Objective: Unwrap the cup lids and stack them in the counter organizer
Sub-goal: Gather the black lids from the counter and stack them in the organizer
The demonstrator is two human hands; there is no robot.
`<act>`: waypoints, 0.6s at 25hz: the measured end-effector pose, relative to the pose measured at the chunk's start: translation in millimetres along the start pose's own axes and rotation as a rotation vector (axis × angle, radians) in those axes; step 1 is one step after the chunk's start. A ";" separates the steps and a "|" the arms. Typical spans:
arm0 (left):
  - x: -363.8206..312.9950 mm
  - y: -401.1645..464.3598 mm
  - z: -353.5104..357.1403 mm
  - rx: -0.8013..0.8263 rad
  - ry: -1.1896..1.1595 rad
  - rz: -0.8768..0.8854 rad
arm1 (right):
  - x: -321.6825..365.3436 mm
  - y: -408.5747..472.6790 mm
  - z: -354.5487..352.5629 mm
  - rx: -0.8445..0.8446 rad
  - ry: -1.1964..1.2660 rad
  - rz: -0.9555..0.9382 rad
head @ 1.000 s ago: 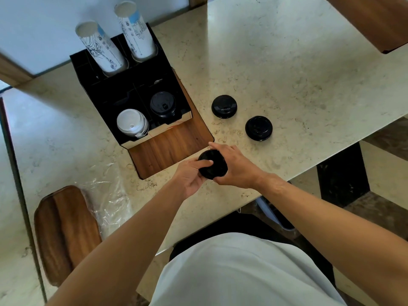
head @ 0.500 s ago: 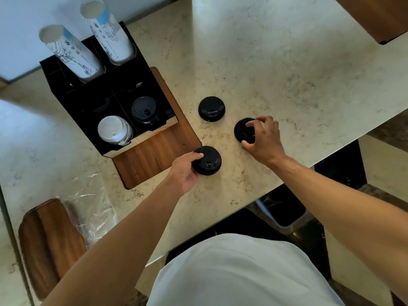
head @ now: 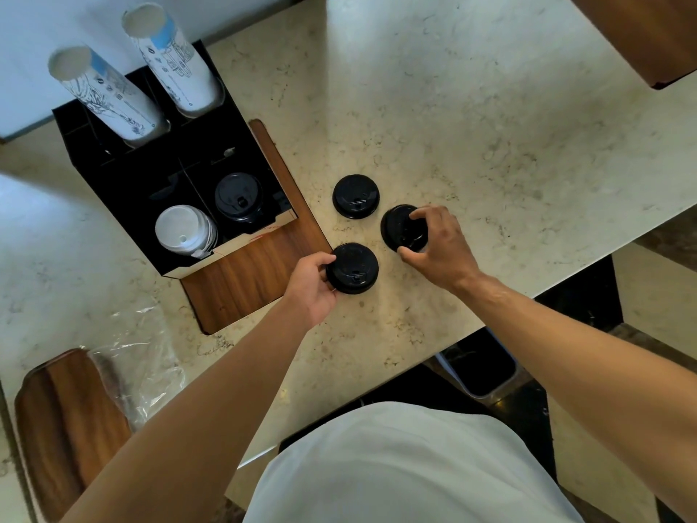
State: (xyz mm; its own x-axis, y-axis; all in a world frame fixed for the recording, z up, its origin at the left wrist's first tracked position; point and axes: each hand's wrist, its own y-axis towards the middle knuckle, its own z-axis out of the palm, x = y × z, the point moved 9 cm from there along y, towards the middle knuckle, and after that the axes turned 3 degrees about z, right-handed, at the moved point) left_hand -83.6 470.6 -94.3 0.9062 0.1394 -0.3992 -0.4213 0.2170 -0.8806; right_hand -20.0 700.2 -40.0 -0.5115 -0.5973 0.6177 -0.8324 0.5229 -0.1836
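— lids first: how will they handle?

— three small stacks of black lids sit loose on the counter (head: 490, 145), just right of the organizer (head: 124, 190). they look like thin moulded plastic, so probably light, a bit springy and slick; the rim is the place to take them, not the domed top.

— and the hands?

— the left hand (head: 311, 286) curls round the left edge of the near stack (head: 352, 268), thumb and fingers on its rim. the right hand (head: 439, 245) arches over the right stack (head: 403, 228), fingertips on the far rim, thumb on the near rim. the far stack (head: 355, 197) lies untouched.

— where do they go?

— likely the compartment already holding black lids (head: 238, 198), beside the white lids (head: 184, 230). the clear wrapper (head: 139, 356) lies at near left.
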 end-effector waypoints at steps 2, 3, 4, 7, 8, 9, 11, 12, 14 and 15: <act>-2.7 2.5 -0.3 0.015 0.003 0.005 | 26.3 -3.5 6.1 0.084 0.125 -0.110; -3.3 3.3 -1.4 0.022 0.003 0.004 | 38.8 -7.1 11.8 0.141 0.156 -0.154; -3.7 3.7 -3.0 0.023 0.002 0.004 | 50.1 -11.4 18.9 0.201 0.159 -0.195; -5.5 2.7 -10.2 0.011 0.007 0.010 | 73.5 -24.2 43.1 0.353 0.116 -0.272; -5.2 2.2 -12.3 0.004 -0.005 0.009 | 77.6 -26.8 49.7 0.386 0.105 -0.276; -5.1 1.1 -14.6 -0.003 -0.027 0.010 | 80.9 -28.4 54.8 0.409 0.094 -0.274; -6.7 -1.7 -21.5 -0.022 -0.062 0.018 | 86.9 -29.8 63.4 0.439 0.075 -0.268; -7.2 -2.8 -22.6 -0.030 -0.065 0.019 | 87.4 -29.4 65.5 0.448 0.063 -0.263; -9.4 -3.6 -28.7 -0.039 -0.074 0.028 | 91.0 -29.0 73.5 0.476 0.027 -0.262; -10.0 -4.4 -29.6 -0.027 -0.081 0.027 | 91.8 -28.2 76.5 0.486 0.005 -0.259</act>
State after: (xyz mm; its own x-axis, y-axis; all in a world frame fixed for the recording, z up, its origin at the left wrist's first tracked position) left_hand -89.7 439.7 -94.0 0.8881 0.2227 -0.4021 -0.4435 0.1859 -0.8768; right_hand -59.9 584.1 -36.7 -0.2766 -0.6654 0.6934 -0.9343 0.0172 -0.3562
